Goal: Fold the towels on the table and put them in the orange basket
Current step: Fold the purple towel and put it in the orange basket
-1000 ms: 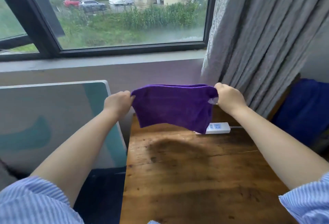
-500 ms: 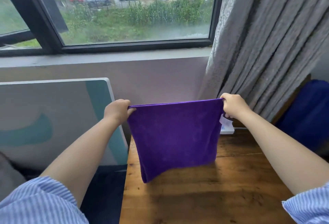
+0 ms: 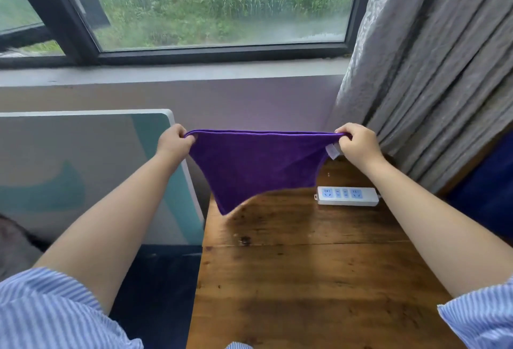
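We see the wooden counter point(image 3: 305, 279) below the purple towel point(image 3: 258, 165), held in the air, top edge running left to right, lower corner pointing down. Left hand point(image 3: 173, 144) and right hand point(image 3: 358, 144) fingers pinch its upper corners. A power strip point(image 3: 347, 196) lies beneath the towel's right side.

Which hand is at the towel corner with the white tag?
The right hand. It pinches the purple towel at the corner where the white tag hangs just below its fingers; the left hand grips the opposite, tagless corner.
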`<state>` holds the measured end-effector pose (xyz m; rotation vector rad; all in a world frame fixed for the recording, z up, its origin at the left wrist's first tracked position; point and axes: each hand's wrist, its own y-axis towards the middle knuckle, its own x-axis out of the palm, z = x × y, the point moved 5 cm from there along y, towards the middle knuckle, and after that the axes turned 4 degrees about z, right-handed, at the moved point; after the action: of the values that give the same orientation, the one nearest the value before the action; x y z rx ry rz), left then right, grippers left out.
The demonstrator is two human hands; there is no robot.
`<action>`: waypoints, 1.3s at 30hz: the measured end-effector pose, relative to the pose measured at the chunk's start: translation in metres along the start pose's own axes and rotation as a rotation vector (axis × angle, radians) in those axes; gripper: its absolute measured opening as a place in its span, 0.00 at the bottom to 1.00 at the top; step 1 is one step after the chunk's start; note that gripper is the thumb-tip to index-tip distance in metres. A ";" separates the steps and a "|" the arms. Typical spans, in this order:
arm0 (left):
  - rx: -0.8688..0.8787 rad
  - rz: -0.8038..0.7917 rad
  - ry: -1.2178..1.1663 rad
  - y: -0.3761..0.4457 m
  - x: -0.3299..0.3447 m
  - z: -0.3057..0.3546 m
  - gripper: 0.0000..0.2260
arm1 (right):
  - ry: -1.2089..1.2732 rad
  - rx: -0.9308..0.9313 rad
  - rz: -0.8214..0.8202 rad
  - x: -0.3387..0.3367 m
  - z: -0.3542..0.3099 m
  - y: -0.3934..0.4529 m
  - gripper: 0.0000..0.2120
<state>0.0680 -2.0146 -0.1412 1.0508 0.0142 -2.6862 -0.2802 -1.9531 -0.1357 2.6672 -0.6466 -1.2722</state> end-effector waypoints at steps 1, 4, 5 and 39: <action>-0.009 -0.082 -0.062 -0.005 0.004 -0.012 0.16 | 0.007 0.003 -0.026 0.003 0.007 -0.008 0.13; -0.002 -0.372 -0.060 -0.033 0.017 -0.046 0.17 | -0.014 0.012 -0.087 0.010 0.033 -0.035 0.11; 0.017 -0.466 -0.003 -0.043 0.023 -0.057 0.17 | -0.037 0.010 -0.121 0.015 0.043 -0.046 0.10; -0.641 -1.103 0.202 -0.209 0.096 -0.236 0.15 | 0.116 0.697 -0.899 0.105 0.154 -0.230 0.05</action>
<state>0.1067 -1.8110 -0.3974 1.2761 1.8208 -2.9288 -0.2643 -1.7778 -0.3739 3.8096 0.2607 -1.1307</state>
